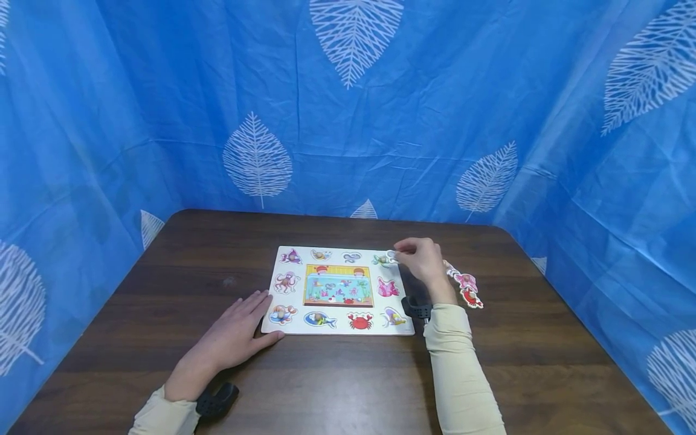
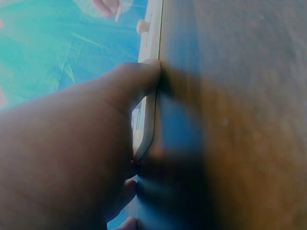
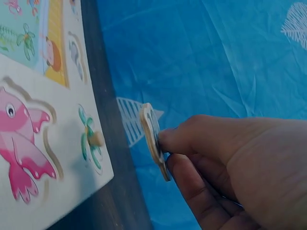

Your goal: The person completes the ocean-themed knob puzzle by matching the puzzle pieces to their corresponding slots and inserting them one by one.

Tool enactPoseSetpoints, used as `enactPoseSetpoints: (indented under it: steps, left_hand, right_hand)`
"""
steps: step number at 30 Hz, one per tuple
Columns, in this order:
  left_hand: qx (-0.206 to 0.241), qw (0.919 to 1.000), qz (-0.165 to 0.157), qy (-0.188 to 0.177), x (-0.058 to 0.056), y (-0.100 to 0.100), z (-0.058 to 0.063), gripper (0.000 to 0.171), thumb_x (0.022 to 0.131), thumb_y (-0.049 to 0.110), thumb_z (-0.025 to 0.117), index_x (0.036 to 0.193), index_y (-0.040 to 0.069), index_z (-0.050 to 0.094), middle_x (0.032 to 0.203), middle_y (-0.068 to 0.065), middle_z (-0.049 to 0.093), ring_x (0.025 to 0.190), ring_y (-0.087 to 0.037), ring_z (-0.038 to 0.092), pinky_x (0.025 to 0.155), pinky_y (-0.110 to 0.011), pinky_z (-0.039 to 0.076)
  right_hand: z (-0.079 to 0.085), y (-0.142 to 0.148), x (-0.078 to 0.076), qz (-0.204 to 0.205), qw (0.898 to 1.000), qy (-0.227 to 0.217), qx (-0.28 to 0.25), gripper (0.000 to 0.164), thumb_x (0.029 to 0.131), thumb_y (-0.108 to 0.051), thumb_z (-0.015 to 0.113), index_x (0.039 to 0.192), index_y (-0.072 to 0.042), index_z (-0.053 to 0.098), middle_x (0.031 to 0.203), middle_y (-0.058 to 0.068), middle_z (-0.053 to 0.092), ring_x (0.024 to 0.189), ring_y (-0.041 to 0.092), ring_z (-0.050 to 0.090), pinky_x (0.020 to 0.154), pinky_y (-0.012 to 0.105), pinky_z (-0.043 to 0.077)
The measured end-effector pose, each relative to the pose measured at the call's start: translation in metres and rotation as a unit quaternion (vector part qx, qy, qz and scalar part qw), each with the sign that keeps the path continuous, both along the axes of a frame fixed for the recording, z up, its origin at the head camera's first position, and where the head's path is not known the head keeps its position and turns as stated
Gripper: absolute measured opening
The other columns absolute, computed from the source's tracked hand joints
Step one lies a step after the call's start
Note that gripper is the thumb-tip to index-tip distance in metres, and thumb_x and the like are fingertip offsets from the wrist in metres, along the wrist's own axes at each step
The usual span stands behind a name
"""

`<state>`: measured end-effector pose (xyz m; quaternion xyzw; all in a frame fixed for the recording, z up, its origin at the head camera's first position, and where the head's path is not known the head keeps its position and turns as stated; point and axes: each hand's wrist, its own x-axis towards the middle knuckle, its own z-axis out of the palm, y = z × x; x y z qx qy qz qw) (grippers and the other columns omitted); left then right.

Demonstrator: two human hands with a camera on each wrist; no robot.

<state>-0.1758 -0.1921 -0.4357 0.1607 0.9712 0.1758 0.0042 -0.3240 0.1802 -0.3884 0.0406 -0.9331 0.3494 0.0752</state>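
A white sea-animal peg puzzle board (image 1: 337, 329) lies on the table, some of its shapes filled by knobbed pieces. My left hand (image 1: 231, 332) rests at the board's left side, fingers extended along the edge and thumb at the near left corner; in the left wrist view the thumb (image 2: 139, 79) touches the board's side. Over the far right corner, my right hand (image 1: 421, 260) pinches a thin wooden puzzle piece (image 3: 152, 136) between thumb and fingers. That piece is raised off the board, near the green plant piece (image 3: 91, 139). Its picture faces mostly away.
Right of the board lie loose pieces: a red crab (image 1: 471, 297), a pink piece (image 1: 466, 281) and a whitish one (image 1: 450, 269) partly behind the right hand. A blue leaf-patterned curtain (image 1: 326, 151) encloses the dark wooden table (image 1: 348, 386) at the back and sides.
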Motion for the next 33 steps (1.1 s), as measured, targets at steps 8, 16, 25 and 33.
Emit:
enactPoseSetpoints:
  steps: [8, 16, 25, 33]
  left_hand:
    - [0.001, 1.0, -0.004, 0.001, -0.001, 0.001, 0.0, 0.081, 0.096, 0.049, 0.07, 0.151, -0.005, 0.045, 0.157, -0.026, 0.044, 0.147, -0.044, 0.04, 0.119, -0.063, 0.033]
    - [0.007, 0.9999, -0.003, -0.008, -0.001, 0.003, 0.0, 0.082, 0.095, 0.05, 0.07, 0.152, -0.005, 0.045, 0.157, -0.025, 0.044, 0.148, -0.044, 0.039, 0.12, -0.063, 0.032]
    - [0.005, 0.9998, 0.005, -0.016, -0.001, 0.002, 0.0, 0.084, 0.095, 0.052, 0.069, 0.152, -0.005, 0.045, 0.158, -0.025, 0.043, 0.149, -0.043, 0.038, 0.121, -0.062, 0.031]
    - [0.005, 0.9999, 0.008, -0.012, 0.0, 0.0, 0.0, 0.083, 0.095, 0.052, 0.069, 0.152, -0.004, 0.045, 0.158, -0.025, 0.044, 0.149, -0.042, 0.038, 0.121, -0.062, 0.031]
  right_hand:
    - [-0.004, -0.012, -0.005, 0.019, 1.0, 0.014, 0.009, 0.02, 0.094, -0.01, 0.073, 0.112, -0.004, 0.078, 0.105, 0.014, 0.078, 0.095, 0.027, 0.072, 0.083, 0.043, 0.06]
    - [-0.01, -0.019, -0.005, 0.027, 1.0, 0.002, 0.002, 0.019, 0.095, -0.012, 0.074, 0.113, -0.005, 0.077, 0.108, 0.013, 0.077, 0.096, 0.026, 0.07, 0.087, 0.042, 0.06]
    - [-0.014, -0.031, -0.006, 0.04, 0.999, 0.003, -0.001, 0.019, 0.095, -0.011, 0.075, 0.113, -0.005, 0.078, 0.108, 0.013, 0.077, 0.095, 0.026, 0.07, 0.086, 0.042, 0.06]
    - [-0.016, -0.041, -0.013, 0.047, 0.999, -0.004, 0.0, 0.018, 0.095, -0.013, 0.075, 0.112, -0.006, 0.078, 0.104, 0.011, 0.077, 0.094, 0.024, 0.068, 0.086, 0.04, 0.058]
